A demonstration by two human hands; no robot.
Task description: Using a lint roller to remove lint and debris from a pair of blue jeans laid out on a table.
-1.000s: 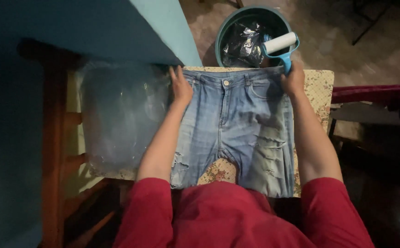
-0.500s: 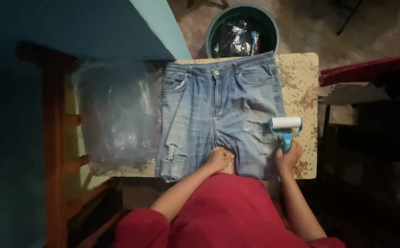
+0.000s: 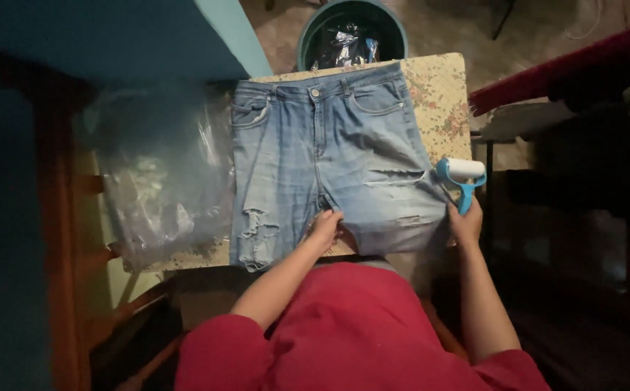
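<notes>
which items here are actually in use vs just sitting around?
In use:
- jeans, flat on the patterned table
- lint roller, held in the right hand at the jeans' edge
- left hand, pressing the jeans at the crotch

Lying about:
- clear plastic bag, left of the jeans
- bin beyond the table

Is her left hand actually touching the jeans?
Touching: the head view shows the left hand pressed flat on the jeans at the crotch.
</notes>
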